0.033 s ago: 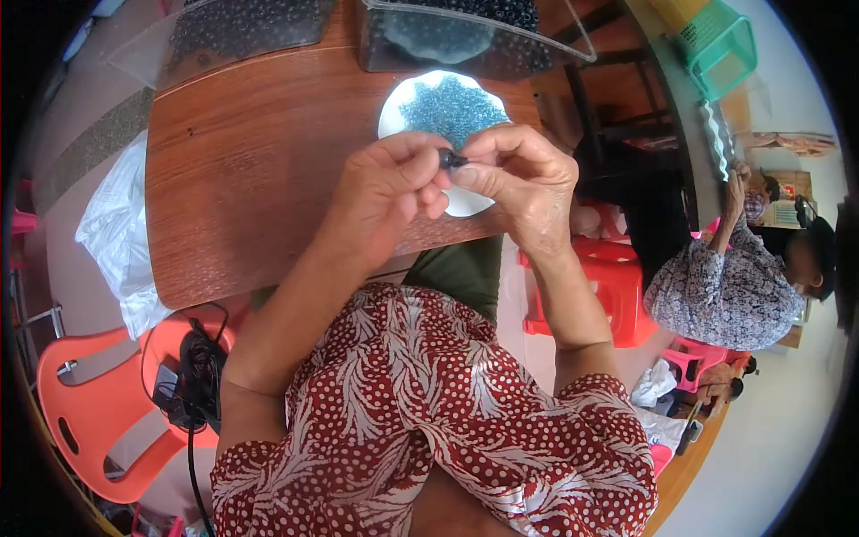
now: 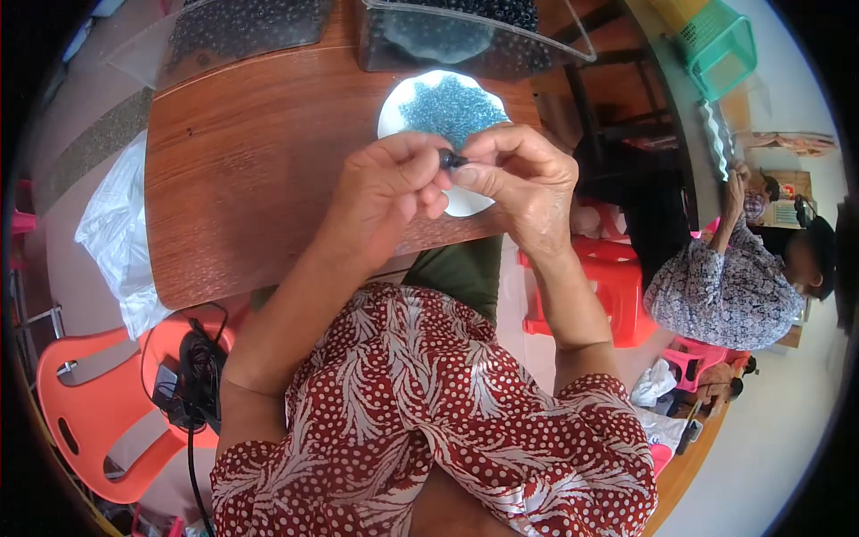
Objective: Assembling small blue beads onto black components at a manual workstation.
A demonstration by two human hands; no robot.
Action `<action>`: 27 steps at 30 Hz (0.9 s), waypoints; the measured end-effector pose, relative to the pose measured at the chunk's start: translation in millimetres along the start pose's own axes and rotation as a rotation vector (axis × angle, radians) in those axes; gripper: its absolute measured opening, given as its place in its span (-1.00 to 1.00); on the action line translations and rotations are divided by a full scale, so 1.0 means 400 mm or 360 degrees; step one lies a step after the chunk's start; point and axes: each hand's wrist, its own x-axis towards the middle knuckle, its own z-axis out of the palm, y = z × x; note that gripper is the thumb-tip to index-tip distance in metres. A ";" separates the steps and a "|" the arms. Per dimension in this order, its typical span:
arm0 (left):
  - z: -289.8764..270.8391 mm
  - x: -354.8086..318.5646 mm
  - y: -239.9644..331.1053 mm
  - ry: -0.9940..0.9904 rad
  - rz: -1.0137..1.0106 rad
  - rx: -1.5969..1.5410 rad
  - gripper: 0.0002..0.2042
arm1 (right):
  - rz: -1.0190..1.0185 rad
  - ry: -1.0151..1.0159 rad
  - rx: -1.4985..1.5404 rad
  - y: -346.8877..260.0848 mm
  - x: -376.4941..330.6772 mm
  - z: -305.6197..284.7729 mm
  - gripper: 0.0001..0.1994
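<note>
Both hands meet over the front edge of a white scalloped plate [image 2: 391,116], which holds many small clear-blue pieces [image 2: 452,109]. Between thumb and fingers, my left hand [image 2: 394,179] pinches a small black rounded part [image 2: 446,158]. Its narrow end points right, to where the closed thumb and forefinger of my right hand [image 2: 523,174] grip the tip. Fingertips cover much of this part, so its exact kind is unclear. Any blue piece at the tip is too small to make out.
Clear bins of black parts, one left [image 2: 250,27] and one right [image 2: 456,40], stand along the far side of the brown table [image 2: 259,170]. An orange chair [image 2: 85,403] with a black cable is at left; red stools [image 2: 608,286] and a seated person [image 2: 725,295] are at right.
</note>
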 end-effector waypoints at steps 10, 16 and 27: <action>0.001 -0.003 -0.008 0.0016 0.0123 0.0172 -0.85 | 0.0069 0.0036 -0.0237 -0.005 -0.011 -0.002 -0.85; 0.006 -0.006 -0.009 0.0105 0.0062 0.0218 -0.85 | 0.0203 0.0056 -0.0060 -0.021 -0.014 -0.003 -0.87; 0.009 -0.007 -0.017 0.0185 -0.0049 0.0300 -0.82 | 0.0541 -0.0014 0.0192 0.003 0.008 -0.030 -0.86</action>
